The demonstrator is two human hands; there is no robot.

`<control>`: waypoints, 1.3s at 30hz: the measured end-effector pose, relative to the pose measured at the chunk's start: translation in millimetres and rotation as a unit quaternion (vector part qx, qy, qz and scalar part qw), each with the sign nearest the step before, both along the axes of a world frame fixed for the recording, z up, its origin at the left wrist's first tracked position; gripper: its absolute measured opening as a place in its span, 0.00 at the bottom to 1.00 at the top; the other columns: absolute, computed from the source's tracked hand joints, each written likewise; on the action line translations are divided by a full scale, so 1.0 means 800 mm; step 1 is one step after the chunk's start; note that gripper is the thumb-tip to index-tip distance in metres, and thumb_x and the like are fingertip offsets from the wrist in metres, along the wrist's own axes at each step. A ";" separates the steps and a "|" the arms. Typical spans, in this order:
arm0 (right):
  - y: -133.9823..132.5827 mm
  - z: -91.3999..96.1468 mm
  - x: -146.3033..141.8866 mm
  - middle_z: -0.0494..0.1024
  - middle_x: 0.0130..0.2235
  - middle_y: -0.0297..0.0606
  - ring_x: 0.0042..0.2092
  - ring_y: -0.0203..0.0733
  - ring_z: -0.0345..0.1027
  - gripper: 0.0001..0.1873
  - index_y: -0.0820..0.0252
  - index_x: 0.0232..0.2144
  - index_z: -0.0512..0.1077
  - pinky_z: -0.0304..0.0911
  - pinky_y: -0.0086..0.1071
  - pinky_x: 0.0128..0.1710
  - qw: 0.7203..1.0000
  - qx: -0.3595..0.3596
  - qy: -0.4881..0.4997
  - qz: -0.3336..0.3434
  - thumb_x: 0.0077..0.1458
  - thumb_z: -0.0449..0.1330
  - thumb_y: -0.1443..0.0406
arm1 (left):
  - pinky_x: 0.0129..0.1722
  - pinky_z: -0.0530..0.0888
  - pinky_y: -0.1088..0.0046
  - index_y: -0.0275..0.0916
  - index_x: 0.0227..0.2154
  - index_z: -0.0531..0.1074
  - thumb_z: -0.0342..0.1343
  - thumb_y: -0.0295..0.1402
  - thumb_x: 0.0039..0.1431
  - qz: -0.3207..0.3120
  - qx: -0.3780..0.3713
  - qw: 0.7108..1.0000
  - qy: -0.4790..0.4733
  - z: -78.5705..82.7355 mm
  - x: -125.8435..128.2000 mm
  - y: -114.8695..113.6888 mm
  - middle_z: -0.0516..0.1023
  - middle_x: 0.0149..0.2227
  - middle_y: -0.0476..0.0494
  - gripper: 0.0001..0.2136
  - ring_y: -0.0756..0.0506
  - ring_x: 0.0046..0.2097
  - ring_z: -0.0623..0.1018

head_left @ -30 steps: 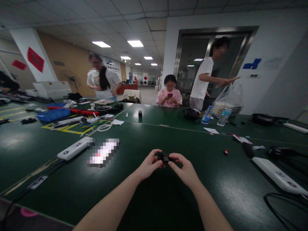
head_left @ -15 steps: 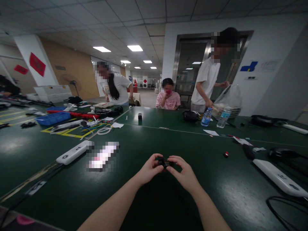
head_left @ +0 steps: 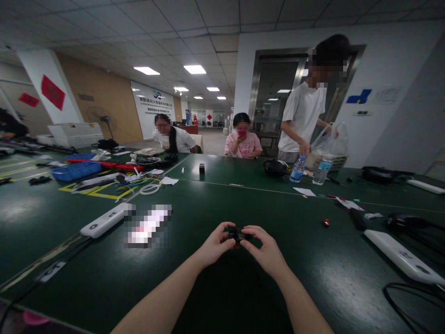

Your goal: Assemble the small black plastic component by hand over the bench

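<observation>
Between my two hands is a small black object [head_left: 238,235], too small and dark to name, just above or on the green table [head_left: 215,204]. My left hand [head_left: 219,242] grips its left side between thumb and fingers. On its right side, my right hand [head_left: 261,242] pinches it the same way. The fingertips of both hands cover parts of it. To the right lies a small red and silver item [head_left: 326,223]. A pixelated bright flat panel [head_left: 149,226] lies to the left of my hands.
White elongated devices with cables lie left [head_left: 107,221] and right [head_left: 403,255]. Farther off are a blue tray [head_left: 75,171], a small black box [head_left: 202,169], two water bottles [head_left: 298,170] and a black pouch [head_left: 275,167]. Three people are across the table, one holding a plastic bag [head_left: 332,141].
The person at the left across the table has lowered and now sits or leans low. The standing person at the right has shifted slightly with the bag. My hands keep the same hold.
</observation>
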State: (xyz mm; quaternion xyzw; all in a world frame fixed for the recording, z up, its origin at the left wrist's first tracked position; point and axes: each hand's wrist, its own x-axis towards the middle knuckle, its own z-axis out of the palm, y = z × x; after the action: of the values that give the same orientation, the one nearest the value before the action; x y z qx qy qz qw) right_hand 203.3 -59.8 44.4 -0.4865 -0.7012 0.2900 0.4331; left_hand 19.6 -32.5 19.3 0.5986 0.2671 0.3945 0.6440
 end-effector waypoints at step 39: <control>0.008 0.005 0.033 0.73 0.39 0.37 0.43 0.43 0.66 0.14 0.56 0.39 0.68 0.60 0.41 0.46 0.998 0.006 0.030 -0.063 0.47 0.58 0.62 | 0.41 0.66 0.64 0.41 0.48 0.55 0.53 0.32 0.54 0.024 0.008 1.000 0.013 0.009 -0.005 0.000 0.74 0.40 0.40 0.20 0.44 0.40 0.75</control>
State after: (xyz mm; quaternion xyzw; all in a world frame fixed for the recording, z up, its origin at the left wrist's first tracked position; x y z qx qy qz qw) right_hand 229.8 -53.6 48.3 -0.5183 -0.6574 0.2721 0.4744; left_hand 15.3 -32.5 26.8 0.6020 0.2865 0.4047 0.6259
